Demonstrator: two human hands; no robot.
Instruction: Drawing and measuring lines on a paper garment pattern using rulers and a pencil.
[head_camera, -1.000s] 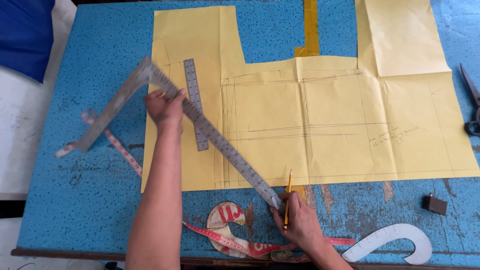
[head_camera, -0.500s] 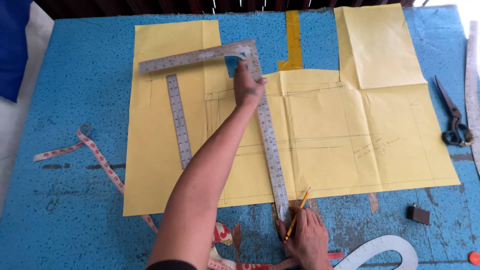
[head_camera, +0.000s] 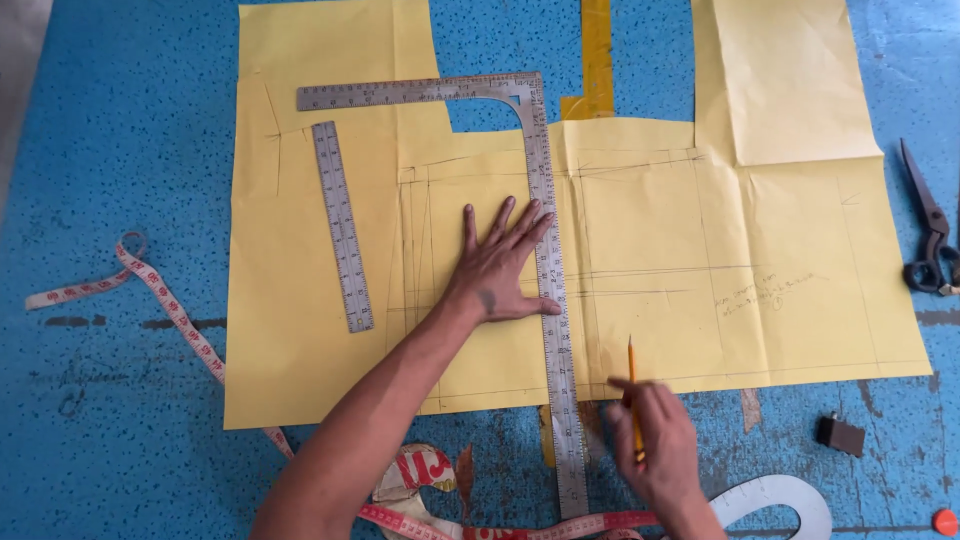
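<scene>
Left hand (head_camera: 500, 265) spread flat, pressing square (head_camera: 548, 290) onto yellow paper (head_camera: 300, 360). Right hand (head_camera: 655, 445) gripping pencil (head_camera: 633, 395) just beside square's long arm

Matt yellow paper (head_camera: 300, 350) under a dull metal square (head_camera: 555, 330).

Worktop (head_camera: 120, 150): blue speckled surface, worn and scuffed with dark marks, filling nearly the whole view under even light; pale grey strip of floor (head_camera: 15, 60) visible at upper left corner.
</scene>
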